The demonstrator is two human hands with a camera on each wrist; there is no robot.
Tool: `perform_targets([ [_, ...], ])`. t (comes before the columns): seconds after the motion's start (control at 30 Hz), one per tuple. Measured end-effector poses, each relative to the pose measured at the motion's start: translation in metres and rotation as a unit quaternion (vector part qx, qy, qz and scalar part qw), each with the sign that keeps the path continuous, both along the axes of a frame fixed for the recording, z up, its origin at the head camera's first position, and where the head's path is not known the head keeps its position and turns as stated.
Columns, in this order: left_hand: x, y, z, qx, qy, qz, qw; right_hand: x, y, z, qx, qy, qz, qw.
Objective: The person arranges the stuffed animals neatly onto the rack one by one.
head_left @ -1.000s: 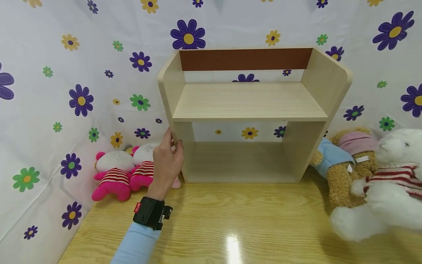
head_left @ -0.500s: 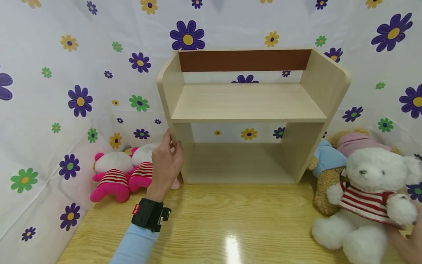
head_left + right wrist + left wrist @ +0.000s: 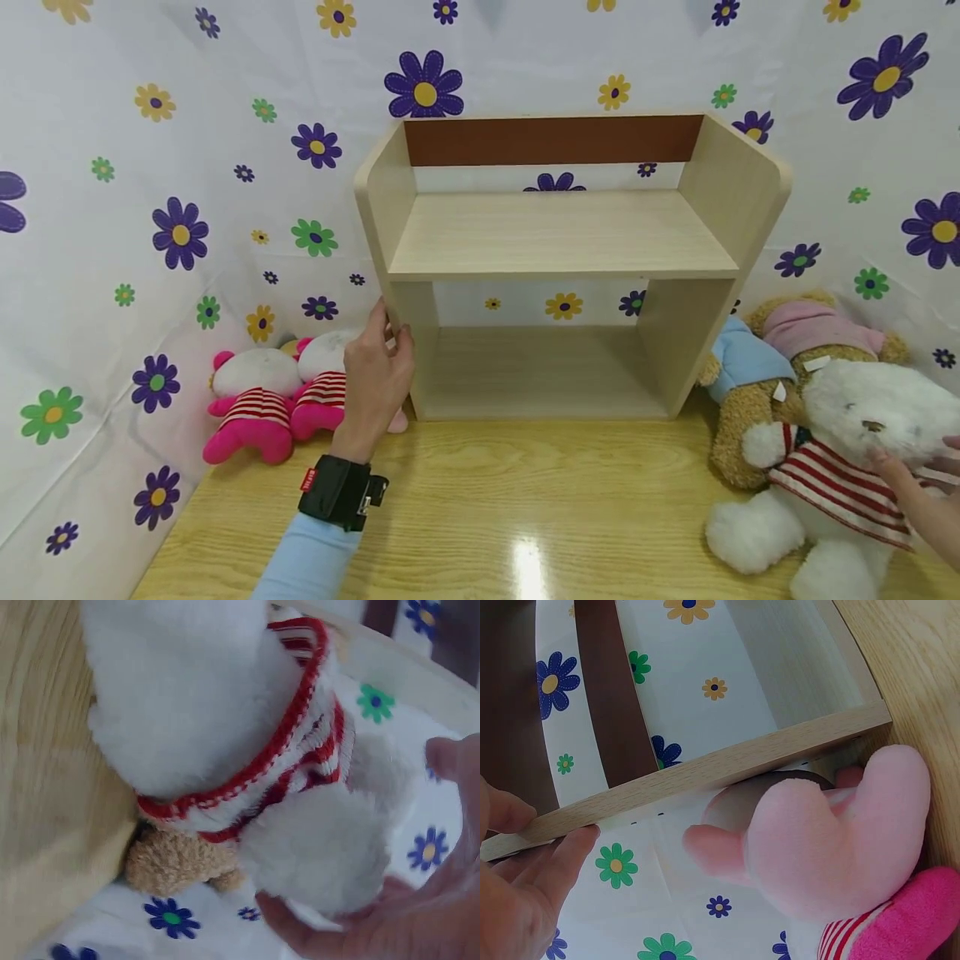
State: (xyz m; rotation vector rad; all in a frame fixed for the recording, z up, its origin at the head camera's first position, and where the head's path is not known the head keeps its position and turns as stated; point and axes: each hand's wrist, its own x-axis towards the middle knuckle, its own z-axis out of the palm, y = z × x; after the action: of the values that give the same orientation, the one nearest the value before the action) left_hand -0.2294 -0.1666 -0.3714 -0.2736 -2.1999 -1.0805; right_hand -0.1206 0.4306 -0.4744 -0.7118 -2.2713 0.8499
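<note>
My left hand grips the left side panel of a pale wooden shelf. In the left wrist view its thumb lies on one face of the panel's edge and the fingers on the other. A white plush bear in a red-and-white striped top leans tilted at the right. Beside its head and arm is my right hand, partly cut off by the frame edge. The right wrist view shows that thumb spread away from the fingers, with fingertips at the bear's fluffy white paw.
Two brown teddy bears, one in a blue top and one in pink, sit behind the white bear. Pink striped plush toys lie left of the shelf. A flower-print cloth hangs behind the wooden table.
The white bear came leftward and turned to face forward, then its head tipped down to the right. My right hand entered at the right edge and rose toward its head. The left hand stayed put.
</note>
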Motion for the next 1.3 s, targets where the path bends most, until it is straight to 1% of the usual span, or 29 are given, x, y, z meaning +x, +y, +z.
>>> perform_targets([
  [0.03,0.000,0.000,0.000,0.000,-0.001,0.000,1.0000,0.001,-0.009,0.009,-0.007,-0.019,0.001,1.000],
  [0.07,0.000,0.000,0.000,0.000,-0.001,0.000,1.0000,0.003,-0.021,0.023,0.000,-0.037,0.014,0.999],
  [0.1,0.000,0.000,0.000,-0.001,-0.001,0.000,1.0000,0.007,-0.031,0.036,0.015,-0.062,0.038,0.997],
  [0.13,0.000,0.000,0.000,-0.002,-0.002,0.001,1.0000,0.012,-0.041,0.047,0.042,-0.087,0.060,0.994],
  [0.2,0.000,0.000,0.000,-0.002,-0.002,0.003,1.0000,0.018,-0.057,0.064,0.118,-0.127,0.097,0.980],
  [0.23,0.000,0.000,-0.001,-0.003,-0.002,0.004,1.0000,0.021,-0.062,0.069,0.170,-0.140,0.100,0.970],
  [0.27,0.000,0.000,-0.001,-0.002,-0.003,0.004,1.0000,0.023,-0.067,0.074,0.210,-0.156,0.096,0.960],
  [0.33,0.000,0.001,-0.002,-0.003,-0.005,0.004,1.0000,0.023,-0.073,0.077,0.237,-0.185,0.082,0.950],
  [0.4,0.000,0.001,-0.002,-0.002,-0.004,0.004,1.0000,0.022,-0.077,0.078,0.243,-0.197,0.074,0.947],
  [0.47,0.000,0.001,-0.003,0.000,-0.004,0.004,1.0000,0.021,-0.077,0.075,0.249,-0.180,0.067,0.949],
  [0.5,0.000,0.001,-0.003,0.000,-0.004,0.006,1.0000,0.020,-0.076,0.075,0.238,-0.178,0.068,0.952],
  [0.53,0.000,0.001,-0.004,0.002,-0.003,0.008,1.0000,0.019,-0.076,0.075,0.228,-0.189,0.068,0.953],
  [0.6,0.000,0.001,-0.004,0.002,-0.001,0.013,0.9999,0.018,-0.074,0.075,0.212,-0.217,0.079,0.950],
  [0.63,0.000,0.001,-0.004,0.003,-0.001,0.014,0.9999,0.017,-0.073,0.075,0.203,-0.237,0.084,0.946],
  [0.67,0.000,0.001,-0.003,0.004,0.000,0.014,0.9999,0.016,-0.072,0.075,0.191,-0.262,0.092,0.941],
  [0.7,0.000,0.001,-0.003,0.005,0.001,0.013,0.9999,0.015,-0.071,0.075,0.183,-0.277,0.104,0.938],
  [0.73,0.000,0.001,-0.003,0.006,0.001,0.013,0.9999,0.014,-0.071,0.074,0.185,-0.291,0.113,0.932],
  [0.8,-0.001,0.001,-0.003,0.005,0.000,0.012,0.9999,0.012,-0.070,0.071,0.186,-0.306,0.124,0.925],
  [0.9,-0.001,0.002,-0.004,0.001,-0.007,0.008,0.9999,0.009,-0.073,0.066,0.187,-0.348,0.115,0.911],
  [0.93,-0.002,0.003,-0.004,0.000,-0.009,0.007,0.9999,0.008,-0.074,0.064,0.195,-0.354,0.112,0.908],
  [1.0,-0.002,0.003,-0.004,-0.001,-0.013,0.008,0.9999,0.007,-0.076,0.060,0.213,-0.343,0.104,0.909],
  [1.1,-0.001,0.004,-0.005,-0.004,-0.014,0.018,0.9997,0.009,-0.077,0.054,0.260,-0.275,0.104,0.920],
  [1.13,-0.001,0.004,-0.005,-0.005,-0.013,0.022,0.9997,0.009,-0.077,0.053,0.271,-0.258,0.105,0.921],
  [1.23,0.000,0.003,-0.004,-0.007,-0.008,0.029,0.9995,0.010,-0.076,0.052,0.273,-0.244,0.110,0.924],
  [1.3,-0.001,0.003,-0.003,-0.008,-0.004,0.026,0.9996,0.010,-0.076,0.053,0.249,-0.270,0.112,0.924],
])
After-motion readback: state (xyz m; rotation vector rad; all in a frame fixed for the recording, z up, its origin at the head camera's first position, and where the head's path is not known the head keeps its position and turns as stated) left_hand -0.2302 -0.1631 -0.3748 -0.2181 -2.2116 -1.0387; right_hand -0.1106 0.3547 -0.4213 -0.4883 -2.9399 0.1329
